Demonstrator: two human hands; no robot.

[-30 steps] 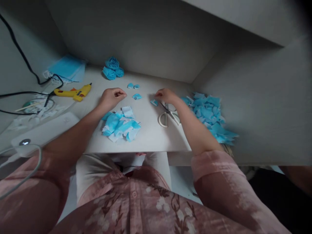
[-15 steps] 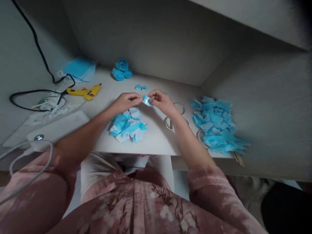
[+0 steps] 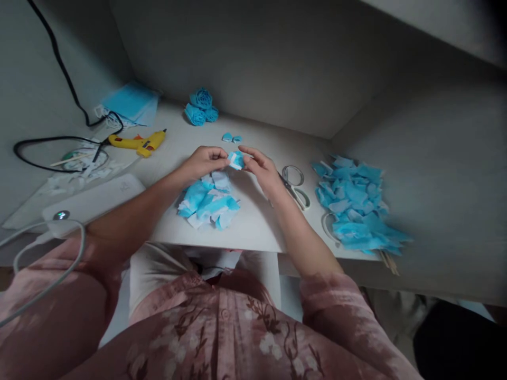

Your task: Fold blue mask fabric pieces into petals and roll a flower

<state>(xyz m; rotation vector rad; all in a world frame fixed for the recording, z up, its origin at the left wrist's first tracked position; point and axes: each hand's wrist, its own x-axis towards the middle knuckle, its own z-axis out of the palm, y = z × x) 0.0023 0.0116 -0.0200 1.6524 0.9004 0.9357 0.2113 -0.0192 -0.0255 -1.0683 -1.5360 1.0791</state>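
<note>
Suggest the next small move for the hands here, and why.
Perhaps make one small fold in the blue-and-white fabric piece: the left hand pinches one edge, the right hand touches the opposite edge, so it seems supported for creasing.

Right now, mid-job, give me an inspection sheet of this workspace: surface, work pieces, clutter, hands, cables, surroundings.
Surface: white tabletop, partly covered.
Work pieces: small blue-and-white piece between the hands; blue-and-white scrap pile nearer the body; two small blue pieces beyond.
Clutter: yellow glue gun, blue face masks, blue fabric-like flowers, large blue pile, white power bank; scissors, partly hidden by the right forearm.
Hands: left hand and right hand both grip the small piece.
Cables: black cord along the left side; pale cable looped over the left sleeve.
Surroundings: back panel, side panels; dark shape lower right, unclear.
</note>
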